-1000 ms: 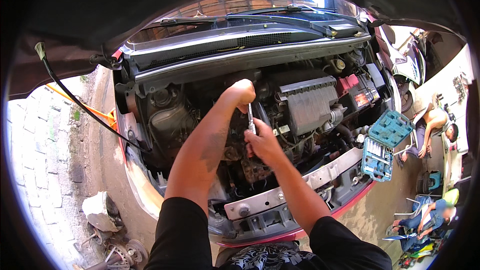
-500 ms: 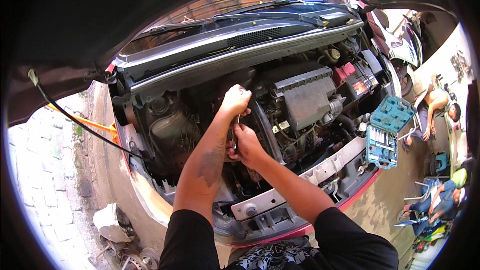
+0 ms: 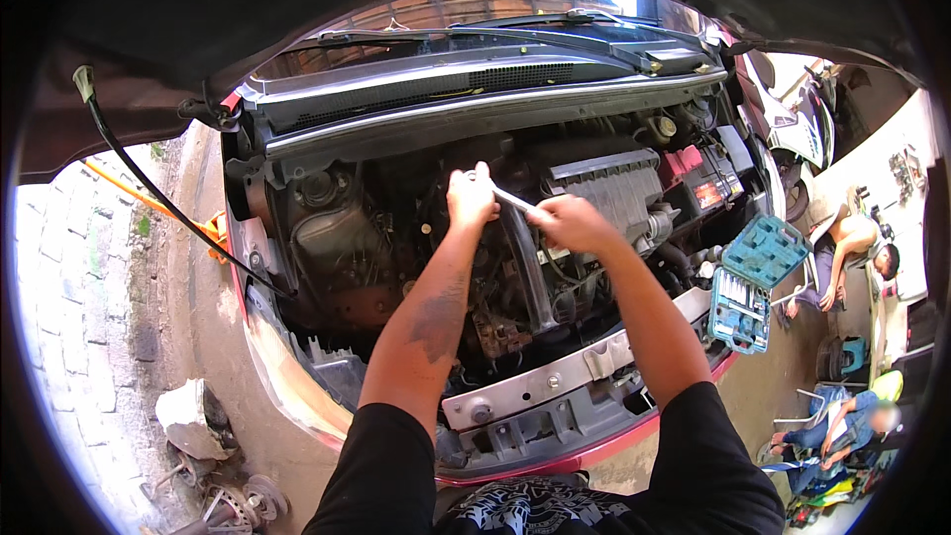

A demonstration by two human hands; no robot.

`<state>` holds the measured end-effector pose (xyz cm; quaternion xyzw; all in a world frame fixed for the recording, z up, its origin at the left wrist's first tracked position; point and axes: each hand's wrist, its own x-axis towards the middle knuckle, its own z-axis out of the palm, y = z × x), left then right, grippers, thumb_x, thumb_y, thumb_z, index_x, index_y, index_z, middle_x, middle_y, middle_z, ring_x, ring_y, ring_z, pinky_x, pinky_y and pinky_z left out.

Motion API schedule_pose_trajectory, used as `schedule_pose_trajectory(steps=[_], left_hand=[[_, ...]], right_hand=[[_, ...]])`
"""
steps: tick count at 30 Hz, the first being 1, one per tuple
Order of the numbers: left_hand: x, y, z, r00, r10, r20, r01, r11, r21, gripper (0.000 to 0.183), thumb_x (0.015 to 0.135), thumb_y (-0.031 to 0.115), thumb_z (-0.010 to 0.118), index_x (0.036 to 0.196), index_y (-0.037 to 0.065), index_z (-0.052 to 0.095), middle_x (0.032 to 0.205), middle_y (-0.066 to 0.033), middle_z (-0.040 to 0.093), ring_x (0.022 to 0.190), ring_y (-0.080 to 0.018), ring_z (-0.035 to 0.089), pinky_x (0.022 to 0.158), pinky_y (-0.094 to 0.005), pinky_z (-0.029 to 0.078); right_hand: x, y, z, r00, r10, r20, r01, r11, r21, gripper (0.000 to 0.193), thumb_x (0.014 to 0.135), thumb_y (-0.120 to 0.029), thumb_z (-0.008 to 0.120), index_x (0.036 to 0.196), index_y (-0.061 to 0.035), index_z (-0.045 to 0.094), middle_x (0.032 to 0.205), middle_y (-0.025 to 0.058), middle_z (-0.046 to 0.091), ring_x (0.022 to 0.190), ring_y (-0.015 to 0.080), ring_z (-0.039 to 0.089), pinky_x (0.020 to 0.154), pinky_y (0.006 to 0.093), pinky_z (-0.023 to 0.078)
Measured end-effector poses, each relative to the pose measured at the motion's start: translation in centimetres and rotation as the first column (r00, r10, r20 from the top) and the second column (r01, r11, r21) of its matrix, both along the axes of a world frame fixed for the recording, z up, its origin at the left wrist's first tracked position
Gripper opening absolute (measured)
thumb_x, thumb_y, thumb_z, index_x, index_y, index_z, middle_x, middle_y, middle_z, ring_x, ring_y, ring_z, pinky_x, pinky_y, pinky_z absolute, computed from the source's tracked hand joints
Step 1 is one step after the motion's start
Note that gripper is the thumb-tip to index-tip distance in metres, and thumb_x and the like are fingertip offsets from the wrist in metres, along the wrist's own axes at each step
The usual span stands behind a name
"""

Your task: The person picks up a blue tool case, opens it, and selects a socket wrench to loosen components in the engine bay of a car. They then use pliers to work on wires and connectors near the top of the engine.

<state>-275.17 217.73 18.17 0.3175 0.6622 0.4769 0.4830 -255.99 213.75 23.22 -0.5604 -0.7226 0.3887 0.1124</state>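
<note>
I lean over the open engine bay of a red car. A slim metal wrench runs between my two hands above the middle of the engine. My left hand is closed over its far end, deep in the bay. My right hand grips its near end, just left of the grey ribbed engine cover. Below the hands a dark hose curves down toward the front crossmember.
The raised hood arches overhead, propped by a thin rod. An open blue socket case rests on the car's right front corner. Two people sit at the right, one higher up, another lower. Broken parts lie on the ground at lower left.
My right hand has come up and swung right with the wrench handle, away from the left hand. The left hand stays at the wrench's far end. My view shifted slightly.
</note>
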Motion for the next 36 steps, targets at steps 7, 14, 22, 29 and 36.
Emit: schedule_pose_trajectory(steps=[7, 14, 22, 29, 36], left_hand=[[-7.4, -4.7, 1.1, 0.831, -0.066, -0.552, 0.272, 0.914, 0.301, 0.045, 0.092, 0.037, 0.071, 0.115, -0.002, 0.064, 0.099, -0.0171, 0.069, 0.087, -0.0254, 0.070, 0.074, -0.0384, 0.057], [-21.4, -27.0, 0.8, 0.318, 0.473, -0.822, -0.043, 0.873, 0.486, 0.023, 0.091, 0.011, 0.071, 0.109, -0.002, 0.066, 0.126, -0.0206, 0.061, 0.123, -0.0367, 0.054, 0.103, -0.0464, 0.045], [-26.4, -37.8, -5.7, -0.024, 0.286, -0.958, -0.315, 0.907, 0.279, 0.058, 0.097, 0.041, 0.064, 0.138, 0.002, 0.053, 0.139, -0.0220, 0.053, 0.131, -0.0424, 0.048, 0.109, -0.0546, 0.037], [-26.4, -37.9, -5.5, 0.067, 0.327, -0.943, -0.421, 0.866, 0.270, 0.058, 0.092, 0.039, 0.070, 0.136, 0.004, 0.056, 0.138, -0.0222, 0.055, 0.132, -0.0413, 0.048, 0.109, -0.0548, 0.038], [-26.3, -37.7, -4.9, 0.096, 0.375, -0.922, -0.430, 0.851, 0.301, 0.055, 0.089, 0.034, 0.072, 0.135, 0.007, 0.058, 0.146, -0.0204, 0.051, 0.136, -0.0391, 0.046, 0.113, -0.0532, 0.035]], right_hand=[[-14.7, -5.6, -0.6, 0.709, -0.429, -0.560, 0.231, 0.891, -0.390, 0.050, 0.086, 0.004, 0.048, 0.134, -0.0050, 0.042, 0.091, 0.0090, 0.055, 0.059, 0.0195, 0.057, 0.050, 0.0359, 0.055], [-15.8, -5.4, -1.3, 0.697, -0.530, -0.483, 0.319, 0.832, -0.454, 0.079, 0.091, -0.003, 0.046, 0.159, -0.0003, 0.007, 0.086, 0.0188, 0.065, 0.059, 0.0234, 0.065, 0.054, 0.0364, 0.058], [-11.2, -3.8, 0.4, 0.941, -0.324, -0.102, 0.297, 0.930, -0.217, 0.040, 0.087, -0.004, 0.051, 0.123, 0.0087, 0.037, 0.092, 0.0304, 0.067, 0.068, 0.0371, 0.072, 0.055, 0.0452, 0.060], [-8.8, -0.5, 0.9, 0.998, 0.026, 0.064, -0.019, 0.995, -0.097, 0.053, 0.096, -0.017, 0.054, 0.136, 0.0086, 0.031, 0.077, 0.0197, 0.066, 0.055, 0.0272, 0.067, 0.051, 0.0418, 0.058], [-13.5, 4.3, 1.0, 0.994, -0.101, 0.048, 0.109, 0.975, -0.195, 0.027, 0.100, -0.019, 0.053, 0.113, 0.0037, 0.047, 0.084, 0.0185, 0.062, 0.057, 0.0279, 0.069, 0.051, 0.0445, 0.061]])
